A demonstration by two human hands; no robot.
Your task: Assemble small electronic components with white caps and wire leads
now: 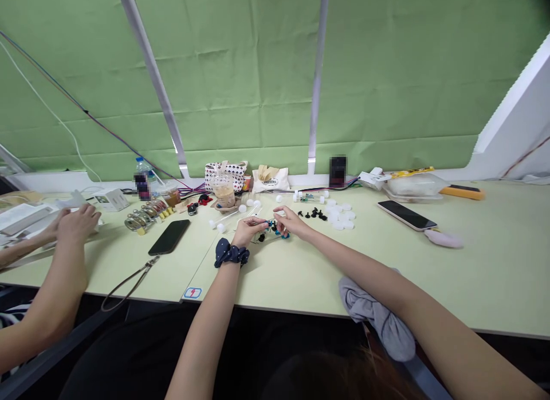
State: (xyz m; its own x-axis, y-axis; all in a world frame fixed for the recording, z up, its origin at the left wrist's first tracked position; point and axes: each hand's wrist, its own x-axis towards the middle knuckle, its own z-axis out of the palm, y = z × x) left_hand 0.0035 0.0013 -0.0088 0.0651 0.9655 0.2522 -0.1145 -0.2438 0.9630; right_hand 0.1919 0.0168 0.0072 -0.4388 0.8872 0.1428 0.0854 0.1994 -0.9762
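My left hand (249, 231), with a dark blue dotted scrunchie (232, 254) at its wrist, pinches a small blue and black part (269, 224) over the table. Facing it, my right hand (290, 221) has its fingers bent in close to the same part; what lies between those fingertips is too small to make out. Just under the hands lie more small blue pieces (283, 235) and a black piece (261, 238). Several black pieces (318, 214) and white round caps (341, 215) are spread to the right of my right hand. Clear tubes (232, 216) with white caps lie beyond my left hand.
A black phone (169, 237) with a strap lies left, another phone (406, 215) right. A drink cup (224, 192), a patterned bag (215, 172) and a plastic box (415, 188) stand at the back. A co-worker's hands (77, 222) are at far left. Grey cloth (378, 317) hangs over the front edge.
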